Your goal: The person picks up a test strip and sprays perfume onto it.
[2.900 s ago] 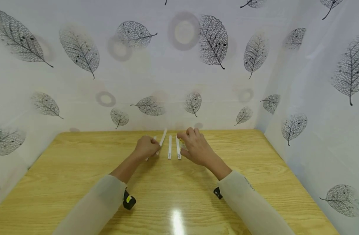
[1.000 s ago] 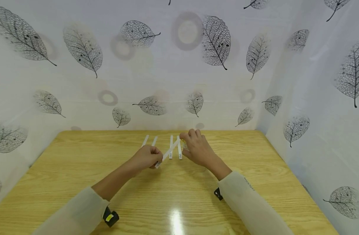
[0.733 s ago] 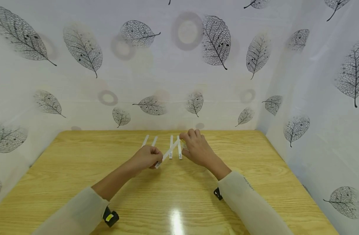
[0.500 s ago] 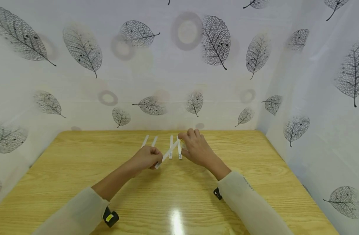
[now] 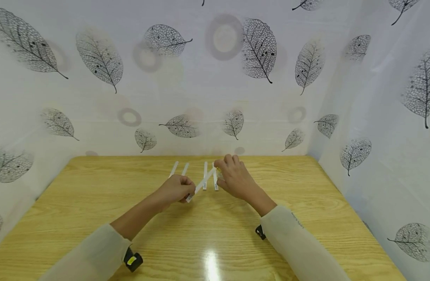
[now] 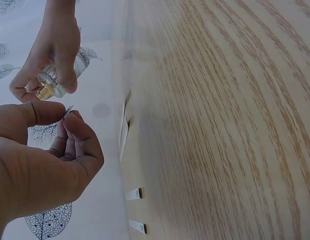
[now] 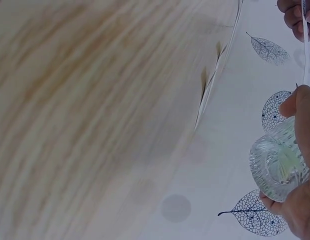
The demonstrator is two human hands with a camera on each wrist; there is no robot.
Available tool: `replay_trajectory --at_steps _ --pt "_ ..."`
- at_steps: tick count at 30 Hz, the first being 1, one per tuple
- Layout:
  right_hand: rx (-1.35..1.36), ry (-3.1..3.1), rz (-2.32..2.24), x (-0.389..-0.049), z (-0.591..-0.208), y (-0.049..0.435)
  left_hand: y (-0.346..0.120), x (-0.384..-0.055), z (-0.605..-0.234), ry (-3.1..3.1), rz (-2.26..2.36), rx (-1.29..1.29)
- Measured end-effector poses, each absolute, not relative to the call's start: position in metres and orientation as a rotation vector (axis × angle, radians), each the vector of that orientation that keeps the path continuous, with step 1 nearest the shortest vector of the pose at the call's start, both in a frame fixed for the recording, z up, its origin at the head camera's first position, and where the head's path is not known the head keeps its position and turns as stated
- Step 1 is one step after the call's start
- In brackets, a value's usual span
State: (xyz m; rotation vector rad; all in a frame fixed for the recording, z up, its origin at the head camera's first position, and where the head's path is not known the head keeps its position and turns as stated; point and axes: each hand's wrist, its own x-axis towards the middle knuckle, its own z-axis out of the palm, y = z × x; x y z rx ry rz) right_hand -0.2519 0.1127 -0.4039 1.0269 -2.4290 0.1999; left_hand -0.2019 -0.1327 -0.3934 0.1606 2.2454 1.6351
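Observation:
Between the thumb and fingers of my left hand a narrow white paper strip is pinched near its labelled end. The strip slants up and away, its far tip close to the right hand's index finger. My right hand holds a small ribbed clear-glass perfume bottle with a gold spray nozzle; the index finger lies at the nozzle's top. The right wrist view shows the base of the perfume bottle. In the head view the bottle is mostly hidden by the fingers.
Several similar white strips lie on the wooden table: a left strip, its neighbour, and two near the middle, one a labelled strip. A pale leaf-patterned curtain stands behind the table and along its sides.
Since the earliest frame my left hand has brought its strip off the table and nearer, slanting it toward the bottle. Over the last second both hands stay almost still.

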Motion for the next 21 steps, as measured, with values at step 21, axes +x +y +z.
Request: replay_trajectory --at_steps 21 --pt "1.006 -2.444 0.213 -0.2528 -0.4064 0.1149 -0.1346 -0.2011 -0.3932 2.241 1.642 0.159"
